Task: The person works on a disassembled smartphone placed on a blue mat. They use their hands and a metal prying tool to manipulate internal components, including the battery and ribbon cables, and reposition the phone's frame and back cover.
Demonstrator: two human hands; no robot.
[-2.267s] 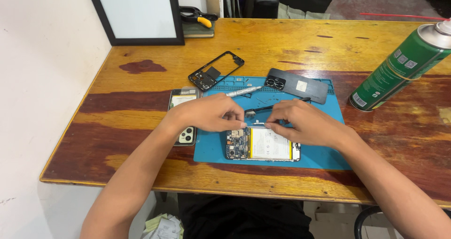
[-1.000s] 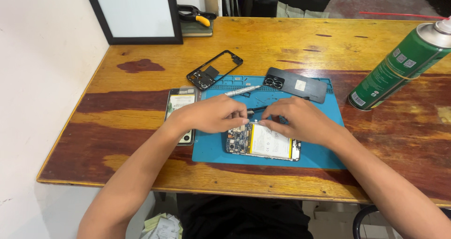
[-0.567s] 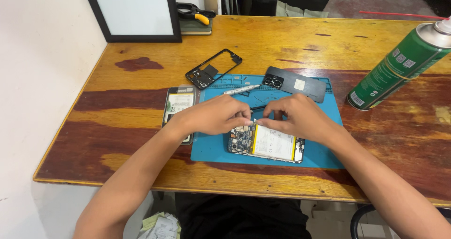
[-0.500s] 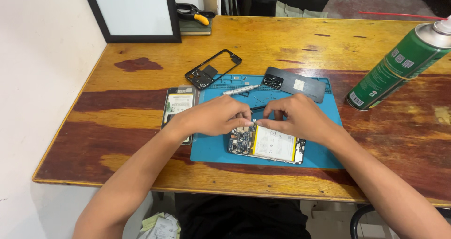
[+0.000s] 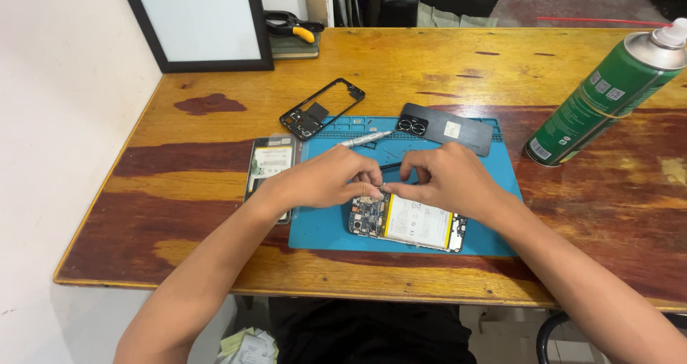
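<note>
spray can: tall green aerosol (image 5: 602,95), upper right of frame, tilted in view, pale cap, white label patches on its side, stands on the wooden table (image 5: 429,63) off the mat.
framed board: white panel in black frame (image 5: 197,20), upper left, leaning at the wall.
pliers: yellow and black handles (image 5: 293,27) at top centre, on a dark pad just right of the frame.
mat: blue work mat (image 5: 322,228), centre of frame, under my hands.
opened phone: mid frame, slightly below centre, lying flat on the mat (image 5: 408,223); back off, dark circuit board at its left end, pale battery with a yellow edge strip filling the rest.
my left hand: (image 5: 325,180) centre left, fingers pinched narrow at the phone's top edge; whatever is between the tips is too small to tell.
my right hand: (image 5: 447,176) centre right, fingers curled in tight, tips nearly meeting my left ones above the circuit board; holding anything or not, cannot tell.
back cover: dark flat panel with camera rings (image 5: 445,128), upper edge of the mat, right of centre.
mid frame: black empty phone frame (image 5: 322,108), on the wood just above the mat's left corner.
screen part: flat panel with pale label (image 5: 270,165), left of the mat, partly under my left wrist.
metal tool: silver pen-shaped driver (image 5: 365,139), on the mat just above my left hand.
</note>
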